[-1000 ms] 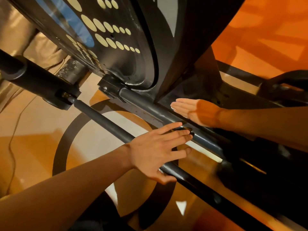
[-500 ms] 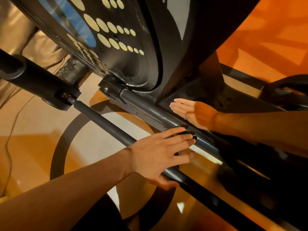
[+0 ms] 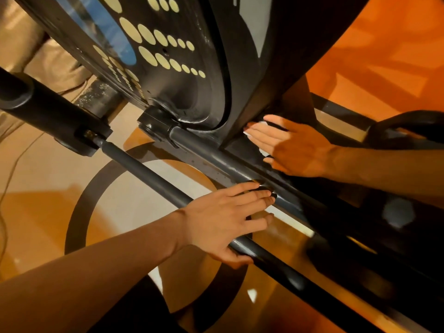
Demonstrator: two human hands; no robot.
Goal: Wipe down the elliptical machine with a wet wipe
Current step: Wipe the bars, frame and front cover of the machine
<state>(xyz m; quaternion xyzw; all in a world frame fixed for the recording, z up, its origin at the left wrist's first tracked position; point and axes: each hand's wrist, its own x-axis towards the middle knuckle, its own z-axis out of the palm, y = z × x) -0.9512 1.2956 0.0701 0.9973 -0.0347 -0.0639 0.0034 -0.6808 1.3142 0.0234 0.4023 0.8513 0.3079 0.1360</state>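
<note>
Here, the right grip [image 3: 295, 150], fingers straight, presses a white wipe [image 3: 263, 152] flat under its fingers against the elliptical [image 3: 216, 92], far right. The left grip [image 3: 221, 222] rests spread open across the rails [image 3: 149, 170], nearer.

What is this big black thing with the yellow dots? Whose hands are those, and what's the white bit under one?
The camera sits on a person's head and looks down, so these are that person's own hands. The black thing is an elliptical machine, for exercise; the dotted round part is its wheel cover. The right hand lies flat, pressing a white wet wipe against the machine's black body to clean it. The left hand holds nothing: it rests on a thin grey bar, straight fingers reaching a thicker bar. Underneath is an orange floor.
</note>
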